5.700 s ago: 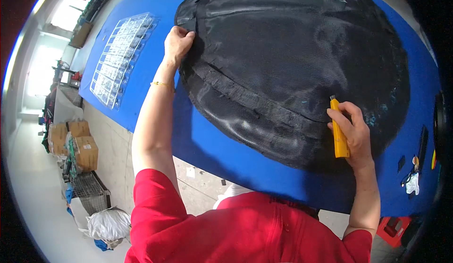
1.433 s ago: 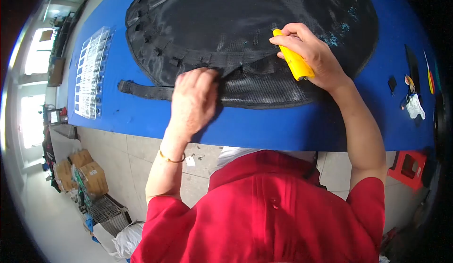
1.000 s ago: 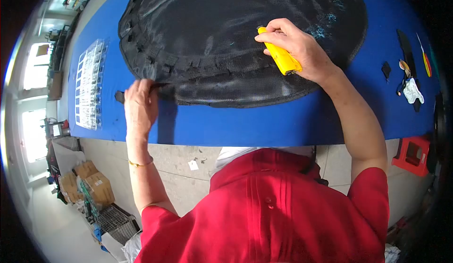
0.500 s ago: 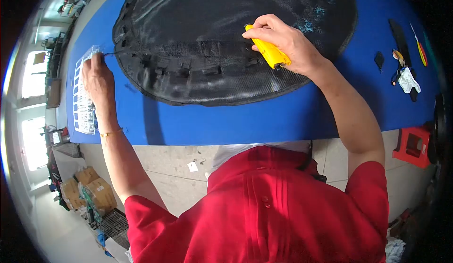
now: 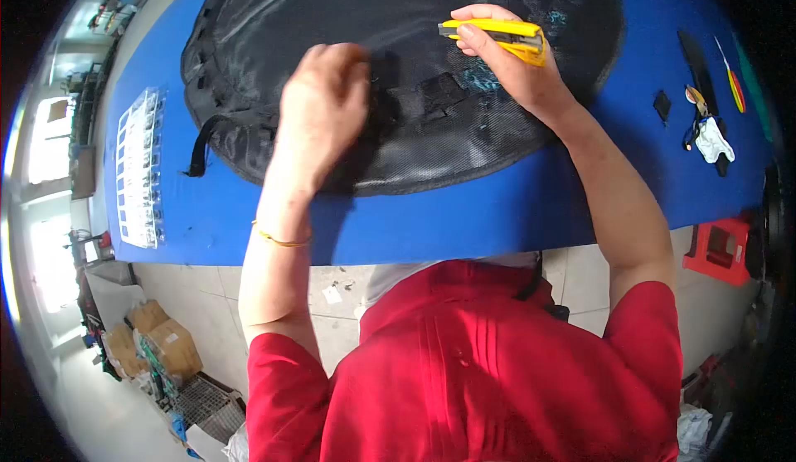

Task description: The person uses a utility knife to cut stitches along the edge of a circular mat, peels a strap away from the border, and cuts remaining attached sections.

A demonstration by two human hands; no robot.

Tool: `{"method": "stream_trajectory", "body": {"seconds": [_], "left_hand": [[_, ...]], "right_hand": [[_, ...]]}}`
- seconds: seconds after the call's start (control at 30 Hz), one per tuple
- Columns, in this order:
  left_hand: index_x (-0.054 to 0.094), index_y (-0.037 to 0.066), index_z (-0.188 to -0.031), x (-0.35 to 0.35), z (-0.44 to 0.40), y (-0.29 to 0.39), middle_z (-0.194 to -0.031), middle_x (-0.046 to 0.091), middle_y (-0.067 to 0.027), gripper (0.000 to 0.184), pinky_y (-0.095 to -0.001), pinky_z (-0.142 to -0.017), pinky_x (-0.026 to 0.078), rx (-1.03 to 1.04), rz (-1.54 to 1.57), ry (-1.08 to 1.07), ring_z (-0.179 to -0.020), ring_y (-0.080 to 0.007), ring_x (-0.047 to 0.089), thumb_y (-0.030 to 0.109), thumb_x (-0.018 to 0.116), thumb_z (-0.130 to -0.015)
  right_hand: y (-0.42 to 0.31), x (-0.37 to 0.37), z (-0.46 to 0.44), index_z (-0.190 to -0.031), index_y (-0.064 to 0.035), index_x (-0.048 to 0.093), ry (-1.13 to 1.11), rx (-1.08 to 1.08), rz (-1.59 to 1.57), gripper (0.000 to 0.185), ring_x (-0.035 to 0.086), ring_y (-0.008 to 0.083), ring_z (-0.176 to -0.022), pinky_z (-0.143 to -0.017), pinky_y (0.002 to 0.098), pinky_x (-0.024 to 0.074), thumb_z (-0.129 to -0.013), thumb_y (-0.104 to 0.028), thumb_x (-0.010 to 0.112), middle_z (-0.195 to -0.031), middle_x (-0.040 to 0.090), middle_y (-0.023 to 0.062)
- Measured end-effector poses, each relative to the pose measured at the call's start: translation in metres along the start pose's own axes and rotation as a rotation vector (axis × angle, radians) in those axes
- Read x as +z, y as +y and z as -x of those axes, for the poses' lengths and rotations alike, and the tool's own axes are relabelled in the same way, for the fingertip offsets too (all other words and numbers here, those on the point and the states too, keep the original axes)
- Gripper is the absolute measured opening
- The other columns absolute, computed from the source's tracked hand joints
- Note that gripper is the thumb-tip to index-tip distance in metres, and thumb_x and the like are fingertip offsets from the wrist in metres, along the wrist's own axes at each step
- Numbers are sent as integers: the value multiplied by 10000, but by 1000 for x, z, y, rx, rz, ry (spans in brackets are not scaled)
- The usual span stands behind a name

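My right hand [image 5: 518, 64] is closed around a yellow utility knife [image 5: 497, 26], its tip pointing left above the black mesh. Under both hands lies a large round black mesh sheet [image 5: 448, 147] with a bound edge and several dark tabs. My left hand [image 5: 323, 101] is over the lower left of this sheet, fingers curled and smeared by motion. Whether anything is in them is hidden. Over the sheet's left edge hangs a black strip [image 5: 201, 147], its end on the blue tabletop [image 5: 431, 221].
A clear plastic sheet with white labels [image 5: 139, 172] lies at the table's left. On the right are a black strap [image 5: 696, 60], a white crumpled piece [image 5: 713, 141] and a red-and-yellow handled tool [image 5: 735, 90]. A red stool [image 5: 718, 253] stands below the right edge.
My left hand has come from the far left, where it pulled a thin dark strand, to over the mesh. The utility knife has risen and turned to point left. A black strip now hangs over the left edge.
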State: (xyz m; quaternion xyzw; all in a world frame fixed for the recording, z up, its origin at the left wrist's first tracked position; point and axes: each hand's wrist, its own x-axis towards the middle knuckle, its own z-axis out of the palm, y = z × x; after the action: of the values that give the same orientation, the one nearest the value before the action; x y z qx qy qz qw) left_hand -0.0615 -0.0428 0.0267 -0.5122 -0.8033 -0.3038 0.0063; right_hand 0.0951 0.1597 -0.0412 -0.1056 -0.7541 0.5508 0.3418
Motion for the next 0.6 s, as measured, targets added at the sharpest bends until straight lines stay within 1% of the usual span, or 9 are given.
{"method": "stream_trajectory", "body": {"seconds": [0.1,0.17,0.27,0.3,0.33,0.4,0.43,0.53,0.6], "left_hand": [[685,-3,-976,30,-8,31,-850,667,-147,251,-347,-679,521,28,47,-17,-733,-243,656,247,701,-958],[639,-8,-854,36,-9,45,-818,660,-179,313,-438,-718,535,-55,111,-91,-798,-367,660,287,721,-921],[630,-14,-846,41,-1,51,-795,656,-176,367,-432,-702,529,-124,92,-202,-778,-361,653,329,751,-898],[632,-7,-830,46,2,47,-775,641,-172,349,-430,-693,524,-50,73,-152,-761,-358,645,315,751,-895],[632,-7,-830,50,4,42,-775,641,-172,349,-430,-693,524,-52,73,-156,-761,-358,645,315,751,-895],[636,3,-801,54,5,36,-742,614,-165,279,-436,-691,516,-93,113,-145,-741,-352,633,248,739,-887],[636,3,-801,55,5,35,-742,614,-165,279,-436,-691,516,-96,110,-146,-741,-352,633,248,739,-887],[629,12,-751,58,6,37,-708,580,-153,175,-448,-702,505,-30,50,-125,-723,-342,615,135,704,-850],[622,13,-739,60,7,36,-706,578,-151,178,-452,-700,502,-10,39,-112,-718,-343,612,132,703,-845]], "right_hand": [[8,-7,-2,-1155,-66,675,29,-20,-94,204,692,104,-926,-800,255,576,-1005,-201,651,-1051,697,17],[15,-8,-4,-1145,-68,676,46,-57,-141,212,700,106,-896,-751,269,590,-1014,-229,635,-1001,706,25],[3,-8,-6,-1126,-69,678,59,67,-111,231,702,105,-857,-728,259,583,-1012,-266,637,-976,709,28],[-1,-8,-5,-1099,-74,681,56,95,-115,245,701,101,-817,-698,248,573,-1011,-299,638,-932,713,27],[-2,-9,-5,-1099,-74,681,57,98,-117,245,701,101,-817,-698,248,573,-1011,-299,638,-932,713,27],[-4,-11,-4,-1130,-53,685,27,127,-84,271,687,92,-811,-701,226,561,-1035,-290,596,-1072,720,52],[-7,-12,-5,-1130,-53,685,26,128,-88,271,687,92,-811,-701,226,561,-1035,-290,596,-1072,720,52],[-21,-15,-4,-1083,-70,677,16,190,-74,293,665,83,-741,-652,212,533,-1022,-342,588,-1030,741,61],[-20,-17,-3,-1067,-81,684,-1,195,-77,282,658,81,-725,-647,208,529,-1020,-342,589,-1022,741,54]]}}
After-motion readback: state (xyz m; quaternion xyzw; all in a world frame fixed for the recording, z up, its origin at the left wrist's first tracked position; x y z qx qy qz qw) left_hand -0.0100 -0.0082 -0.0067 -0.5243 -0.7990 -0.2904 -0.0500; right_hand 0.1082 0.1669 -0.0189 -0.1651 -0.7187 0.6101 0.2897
